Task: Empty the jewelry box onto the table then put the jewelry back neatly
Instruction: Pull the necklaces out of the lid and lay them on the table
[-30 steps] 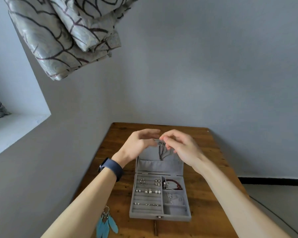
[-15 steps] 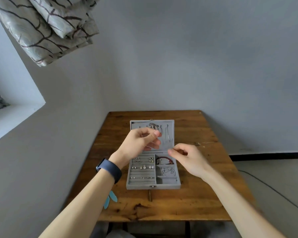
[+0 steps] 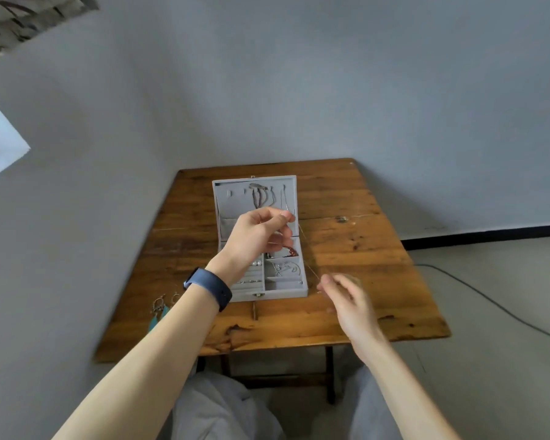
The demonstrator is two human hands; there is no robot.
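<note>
Filling the lower middle of the view, the wooden table (image 3: 362, 249) carries the grey jewelry box (image 3: 235, 198), which lies open with its lid flat toward the wall. Necklaces (image 3: 259, 195) hang in the lid, and pearls, rings and a red bracelet (image 3: 291, 250) sit in the tray, so the emptying looks barely begun. The left hand (image 3: 258, 236) hovers over the box, thumb and forefinger pinching one end of a thin chain (image 3: 307, 249). The right hand (image 3: 346, 296), beside the box's front right corner, appears to pinch the other end, though blur hides the exact hold. Feather earrings (image 3: 161, 309) lie near the table's left edge. The chain stretches taut between the hands. Pulling them further apart could snap it. If one pinch slips, the chain could drop into the tray and tangle with the pieces there. A careless forearm could also sweep the earrings off the edge.
</note>
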